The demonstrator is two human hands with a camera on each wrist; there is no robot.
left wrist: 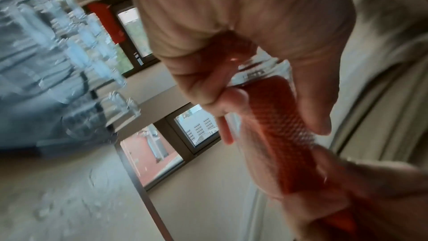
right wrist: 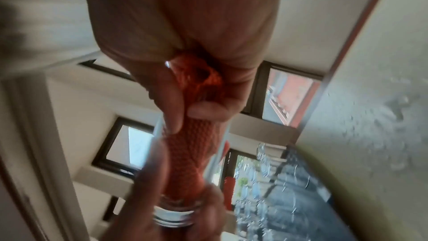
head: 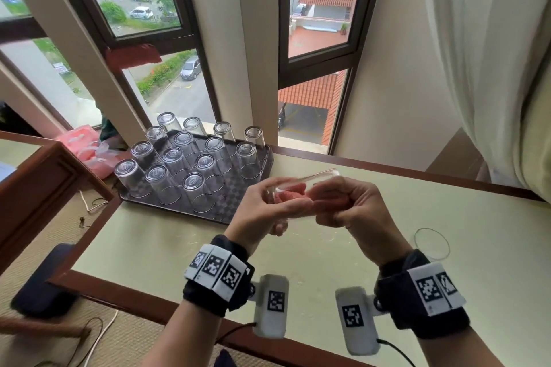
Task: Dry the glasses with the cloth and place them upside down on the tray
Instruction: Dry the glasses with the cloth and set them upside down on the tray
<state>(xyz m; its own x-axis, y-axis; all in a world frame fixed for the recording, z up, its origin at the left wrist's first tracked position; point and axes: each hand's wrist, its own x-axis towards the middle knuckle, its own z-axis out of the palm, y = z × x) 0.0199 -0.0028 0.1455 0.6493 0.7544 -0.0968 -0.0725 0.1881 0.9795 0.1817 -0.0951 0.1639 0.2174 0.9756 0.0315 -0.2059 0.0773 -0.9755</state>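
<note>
Your left hand [head: 269,211] is wrapped around the base end of a clear glass [head: 301,185], holding it on its side above the surface [head: 447,247], just in front of the near right corner of the tray [head: 232,197]. Your right hand [head: 343,205] is clenched on the red cloth [head: 290,195], which is stuffed in through the mouth and, in the wrist views, reaches close to the bottom.

To dry it well, keep the left grip firm near the thick base, not the thin rim, and turn the glass against the cloth instead of twisting the cloth alone. Push the cloth right into the bottom corner, where water likely collects. Wipe the outside and rim too before you let go.

The tray carries 14 glasses, all mouth down; the open spot looks to be the near right corner. Flip the glass fully and lower it straight, clear of its neighbours. 1 more glass [head: 431,243] stands on the surface to your right.
</note>
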